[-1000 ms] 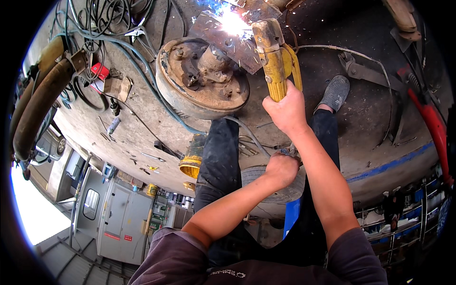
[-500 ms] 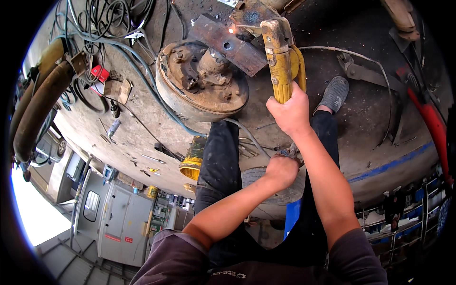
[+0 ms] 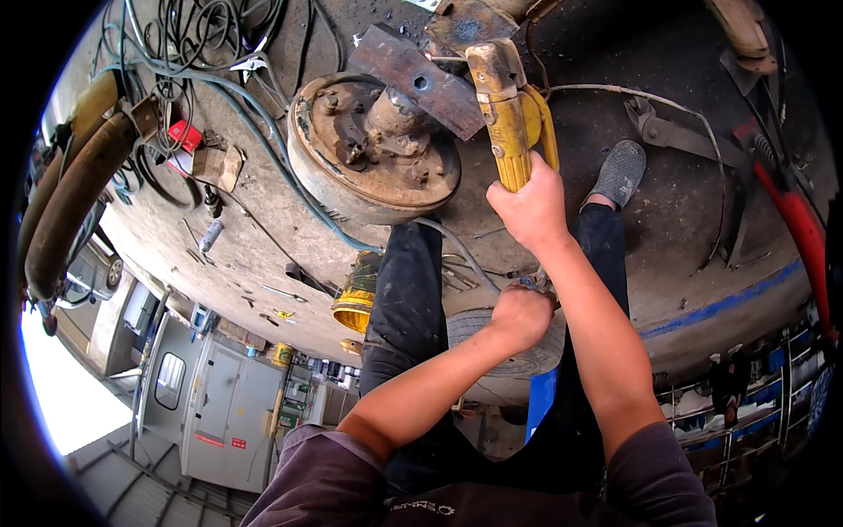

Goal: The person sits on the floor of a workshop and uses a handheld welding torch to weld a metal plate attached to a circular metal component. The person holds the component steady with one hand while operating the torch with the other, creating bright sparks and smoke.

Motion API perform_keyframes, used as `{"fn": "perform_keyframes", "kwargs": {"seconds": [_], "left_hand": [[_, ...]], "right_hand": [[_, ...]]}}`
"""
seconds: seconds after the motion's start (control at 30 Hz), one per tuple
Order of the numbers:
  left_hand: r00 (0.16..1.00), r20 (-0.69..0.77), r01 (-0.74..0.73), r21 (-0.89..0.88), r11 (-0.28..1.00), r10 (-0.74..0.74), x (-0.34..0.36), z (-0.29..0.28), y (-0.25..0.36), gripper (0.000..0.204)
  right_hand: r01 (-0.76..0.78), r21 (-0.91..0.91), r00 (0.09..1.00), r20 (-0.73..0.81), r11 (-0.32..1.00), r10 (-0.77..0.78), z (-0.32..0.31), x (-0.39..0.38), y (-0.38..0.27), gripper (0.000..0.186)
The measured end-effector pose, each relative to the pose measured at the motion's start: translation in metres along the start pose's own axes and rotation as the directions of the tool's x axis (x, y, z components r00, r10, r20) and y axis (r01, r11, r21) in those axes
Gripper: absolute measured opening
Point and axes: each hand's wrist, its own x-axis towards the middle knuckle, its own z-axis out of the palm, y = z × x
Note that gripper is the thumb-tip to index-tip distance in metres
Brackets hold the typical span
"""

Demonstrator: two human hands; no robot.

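My right hand is wrapped round the ribbed yellow handle of an electrode holder. A thin rod sticks out leftward from the holder's worn head, just beyond a flat steel bar with a hole in it. That bar lies across the raised hub of a rusty brake drum. Closer to me, my left hand is closed between my knees, beside my right forearm. A bit of greyish metal shows at its fingers, but what it grips is mostly hidden.
A grey hose runs past the drum's left side. Coiled cables lie at the far left. A yellow bucket stands by my left leg, and a tyre sits beneath my left hand. A pale cable curves away rightward.
The bright spark at the rod's tip is gone. My right hand and the electrode holder have shifted slightly left. The left hand, bar and drum have stayed put.
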Motion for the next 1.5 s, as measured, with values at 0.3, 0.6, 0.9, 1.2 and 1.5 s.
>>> {"fn": "perform_keyframes", "kwargs": {"seconds": [0.3,0.6,0.9,1.2,1.5], "left_hand": [[0.999,0.024,0.023,-0.003,1.000,-0.023,0.000,-0.003,0.002,0.017],[1.000,-0.001,0.024,-0.023,0.999,-0.024,0.000,-0.001,0.001,0.016],[1.000,-0.027,0.008,-0.074,0.997,-0.010,0.002,0.006,-0.003,0.016],[0.999,0.017,0.037,-0.033,0.999,-0.037,0.002,0.002,0.000,0.020],[1.000,-0.002,0.016,-0.038,0.999,-0.017,-0.001,-0.005,0.001,0.016]], "right_hand": [[0.015,0.035,1.000,-0.010,0.999,-0.015,0.003,0.001,0.003,0.026],[-0.037,-0.004,0.999,0.025,0.999,0.037,-0.001,0.000,-0.004,0.033],[0.058,-0.059,0.998,0.021,0.997,-0.057,-0.005,0.001,0.001,0.034],[0.021,0.067,1.000,-0.014,0.998,-0.020,-0.007,0.001,-0.009,0.031],[0.026,0.004,0.999,-0.020,1.000,-0.026,0.003,0.004,-0.002,0.028]]}}
